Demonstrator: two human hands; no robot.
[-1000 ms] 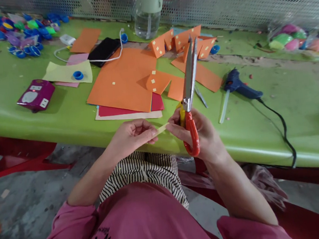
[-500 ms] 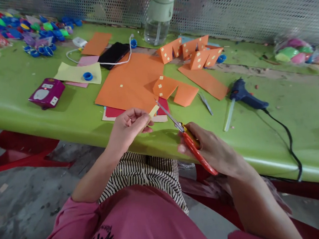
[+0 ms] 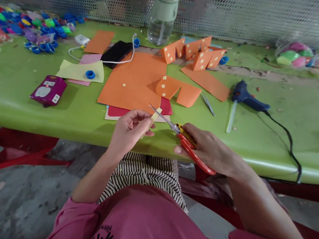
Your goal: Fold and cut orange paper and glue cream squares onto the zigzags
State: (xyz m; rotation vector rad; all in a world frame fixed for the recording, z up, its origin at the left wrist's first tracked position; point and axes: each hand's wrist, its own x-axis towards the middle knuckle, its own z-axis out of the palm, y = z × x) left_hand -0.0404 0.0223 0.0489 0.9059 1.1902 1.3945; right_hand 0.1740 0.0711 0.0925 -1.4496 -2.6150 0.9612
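My left hand pinches a narrow strip of pale yellow paper between thumb and fingers, with its far end sticking out to the right. In my right hand is a pair of scissors with red and yellow handles. Their blades cross the strip near its free end. Just beyond lies a folded orange paper piece bearing small yellow squares. It rests partly on a large orange sheet, which carries one loose yellow square. Red paper shows beneath that sheet.
Tweezers and a blue glue gun with its cord lie to the right. Folded orange pieces stand near a water bottle. Leftward are a phone, a purple power socket and a heap of colourful caps.
The scissors have shifted slightly left, bringing their blades over the yellow strip's end. My left hand stays nearly in place, and the whole view has shifted a little.
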